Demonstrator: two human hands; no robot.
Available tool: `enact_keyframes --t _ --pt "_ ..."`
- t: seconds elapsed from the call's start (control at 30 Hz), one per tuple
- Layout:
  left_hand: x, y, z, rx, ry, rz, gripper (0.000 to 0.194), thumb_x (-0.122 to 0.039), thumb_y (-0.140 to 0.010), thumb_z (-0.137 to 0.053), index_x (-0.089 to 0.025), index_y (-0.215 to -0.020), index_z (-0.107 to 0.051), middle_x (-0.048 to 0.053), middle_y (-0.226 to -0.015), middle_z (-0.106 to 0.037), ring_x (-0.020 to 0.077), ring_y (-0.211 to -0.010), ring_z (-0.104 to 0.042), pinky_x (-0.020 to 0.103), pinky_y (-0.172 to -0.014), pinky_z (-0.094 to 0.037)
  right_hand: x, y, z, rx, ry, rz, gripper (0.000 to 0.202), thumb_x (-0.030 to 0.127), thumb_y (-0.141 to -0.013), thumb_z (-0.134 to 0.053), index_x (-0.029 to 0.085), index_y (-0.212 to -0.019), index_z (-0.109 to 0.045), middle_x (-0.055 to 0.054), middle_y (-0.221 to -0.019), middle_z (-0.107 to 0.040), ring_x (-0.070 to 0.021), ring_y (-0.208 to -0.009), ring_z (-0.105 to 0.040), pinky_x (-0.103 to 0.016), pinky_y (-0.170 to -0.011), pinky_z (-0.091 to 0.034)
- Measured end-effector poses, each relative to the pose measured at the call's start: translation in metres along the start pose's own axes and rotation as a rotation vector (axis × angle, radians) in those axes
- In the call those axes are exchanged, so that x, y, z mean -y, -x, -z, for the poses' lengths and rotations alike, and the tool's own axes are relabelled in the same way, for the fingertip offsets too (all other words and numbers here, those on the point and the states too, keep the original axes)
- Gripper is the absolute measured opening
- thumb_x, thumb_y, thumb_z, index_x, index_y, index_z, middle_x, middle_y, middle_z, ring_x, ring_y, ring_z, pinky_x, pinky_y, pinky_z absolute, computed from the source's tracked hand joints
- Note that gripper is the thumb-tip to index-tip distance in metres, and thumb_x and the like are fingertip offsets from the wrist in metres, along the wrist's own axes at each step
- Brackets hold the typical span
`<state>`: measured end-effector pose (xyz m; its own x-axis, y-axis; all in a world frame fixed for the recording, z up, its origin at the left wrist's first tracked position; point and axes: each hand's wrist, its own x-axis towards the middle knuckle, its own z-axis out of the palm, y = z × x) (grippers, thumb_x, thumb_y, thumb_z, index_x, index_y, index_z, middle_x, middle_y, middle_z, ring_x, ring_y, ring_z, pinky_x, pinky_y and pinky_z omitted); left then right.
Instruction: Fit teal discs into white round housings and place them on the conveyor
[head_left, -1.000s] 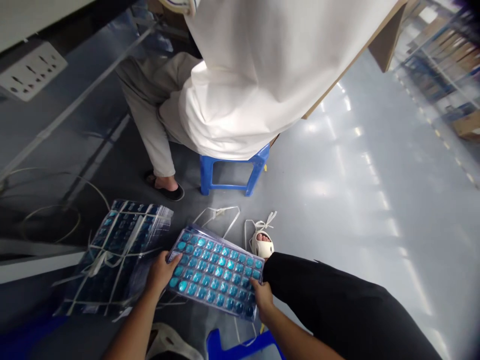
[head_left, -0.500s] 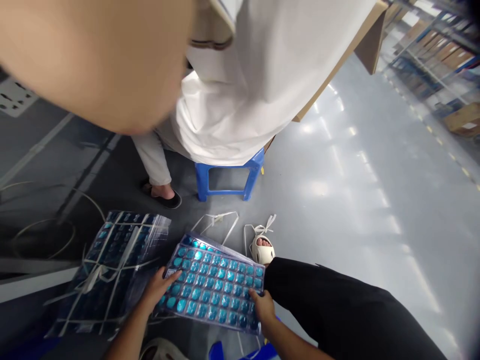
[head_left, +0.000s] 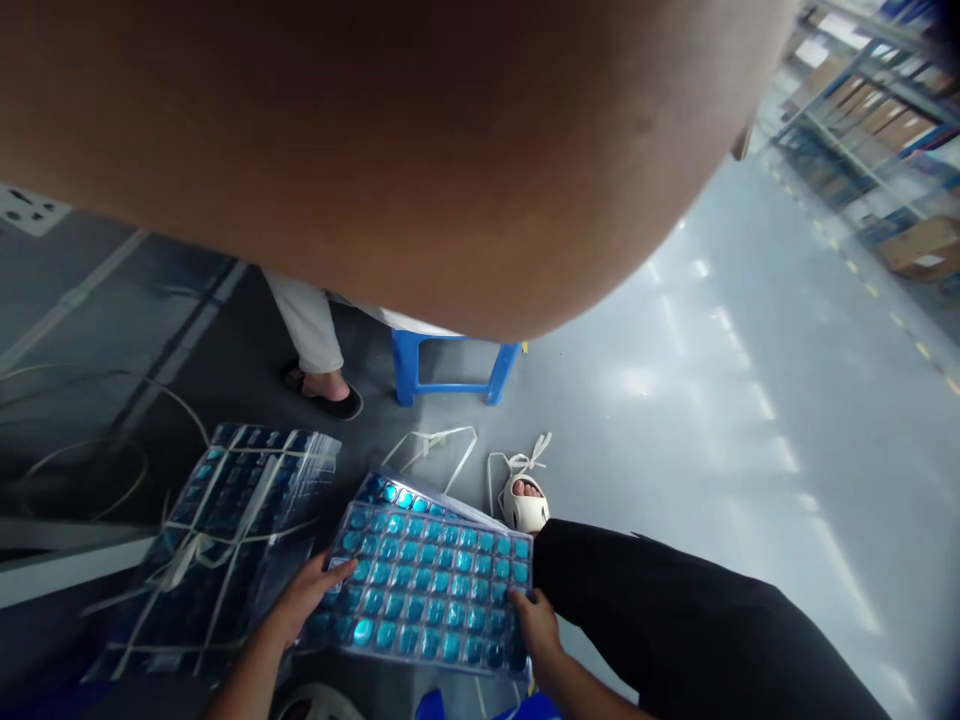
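A clear plastic tray (head_left: 431, 590) with rows of teal rounded pieces is gripped at both short ends. My left hand (head_left: 307, 595) holds its left end, thumb on top; my right hand (head_left: 536, 625) holds the right end the same way. The fingers beneath are hidden. Under and behind it, turned at an angle, lies another tray (head_left: 397, 492) with similar teal pieces. Left of my left hand stands a stack of trays (head_left: 247, 480) bound with white strapping tied in a knot.
A blurred bare arm (head_left: 450, 200) fills the top of the view. Behind it a person in pale trousers (head_left: 307, 320) sits on a blue stool (head_left: 409, 365). Loose strap loops (head_left: 450, 460) lie on the floor near my sandal (head_left: 525, 510). Shelves with boxes (head_left: 885, 120) stand far right.
A bare arm has swept rightward across the top, covering most of the white shirt. The held tray has shifted slightly toward me, showing more of the tray behind it.
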<state>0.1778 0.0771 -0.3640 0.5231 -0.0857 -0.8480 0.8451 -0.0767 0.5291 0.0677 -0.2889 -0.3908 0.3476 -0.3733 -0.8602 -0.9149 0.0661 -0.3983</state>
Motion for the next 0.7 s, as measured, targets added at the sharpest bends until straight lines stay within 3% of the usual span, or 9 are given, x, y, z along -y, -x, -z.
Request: enact_keyframes --t 0.13,0.23,0.37,0.5,0.6,0.63,0.7 --pt "-0.003 0.013 0.004 -0.025 0.070 0.001 0.029 -0.031 -0.091 -0.063 -0.016 -0.116 -0.064 0.008 -0.118 -0.068 0.0234 -0.103 -0.066 0.047 -0.090 -0.054 0.015 0.018 0.004 0.028 -0.071 0.034 0.025 0.032 -0.097 -0.062 0.015 -0.115 -0.063 -0.007 -0.112 -0.066 -0.0209 -0.093 -0.067 -0.039 -0.079 -0.058" --pt "-0.008 0.031 0.009 -0.107 0.113 0.021 0.028 -0.030 -0.090 -0.065 -0.016 -0.114 -0.064 0.009 -0.121 -0.067 0.0242 -0.106 -0.065 0.047 -0.091 -0.054 0.040 0.041 0.012 0.096 -0.141 0.101 0.021 0.031 -0.097 -0.062 0.014 -0.109 -0.064 -0.005 -0.103 -0.069 -0.0185 -0.087 -0.069 -0.037 -0.078 -0.058" --pt "-0.019 0.084 0.013 -0.249 0.233 0.057 0.029 -0.030 -0.089 -0.066 -0.016 -0.115 -0.064 0.009 -0.123 -0.066 0.0240 -0.106 -0.065 0.046 -0.090 -0.054 0.095 0.089 0.031 0.259 -0.204 0.241 0.034 0.044 -0.084 -0.073 0.016 -0.102 -0.067 -0.005 -0.096 -0.075 -0.0236 -0.087 -0.072 -0.037 -0.079 -0.058" --pt "-0.029 0.184 -0.004 -0.244 0.477 0.014 0.032 -0.031 -0.087 -0.068 -0.017 -0.115 -0.064 0.008 -0.106 -0.074 0.0239 -0.093 -0.072 0.045 -0.086 -0.056 0.154 0.164 0.063 0.461 -0.180 0.371 0.050 0.053 -0.072 -0.080 0.020 -0.108 -0.068 -0.006 -0.099 -0.077 -0.0283 -0.089 -0.073 -0.038 -0.082 -0.057" --pt "-0.026 0.279 -0.038 -0.156 0.658 -0.082 0.038 -0.037 -0.076 -0.077 -0.016 -0.107 -0.069 0.010 -0.090 -0.079 0.0346 -0.091 -0.074 0.047 -0.084 -0.057 0.177 0.225 0.112 0.583 -0.107 0.422 0.050 0.054 -0.072 -0.079 0.023 -0.109 -0.070 -0.007 -0.098 -0.078 -0.0307 -0.088 -0.074 -0.041 -0.080 -0.058" --pt "-0.021 0.309 -0.054 -0.109 0.706 -0.109 0.039 -0.038 -0.076 -0.077 -0.014 -0.106 -0.070 0.013 -0.088 -0.080 0.0373 -0.094 -0.074 0.049 -0.084 -0.056 0.180 0.242 0.133 0.595 -0.064 0.438 0.047 0.054 -0.073 -0.078 0.024 -0.108 -0.072 -0.008 -0.099 -0.078 -0.0322 -0.091 -0.073 -0.042 -0.081 -0.058" --pt "-0.003 0.364 -0.088 -0.062 0.806 -0.221 0.036 -0.034 -0.076 -0.076 -0.015 -0.106 -0.070 0.013 -0.091 -0.080 0.0379 -0.097 -0.073 0.050 -0.087 -0.054 0.183 0.268 0.176 0.465 0.073 0.569 0.041 0.055 -0.065 -0.083 0.027 -0.093 -0.076 -0.008 -0.093 -0.078 -0.0343 -0.094 -0.072 -0.040 -0.077 -0.059"
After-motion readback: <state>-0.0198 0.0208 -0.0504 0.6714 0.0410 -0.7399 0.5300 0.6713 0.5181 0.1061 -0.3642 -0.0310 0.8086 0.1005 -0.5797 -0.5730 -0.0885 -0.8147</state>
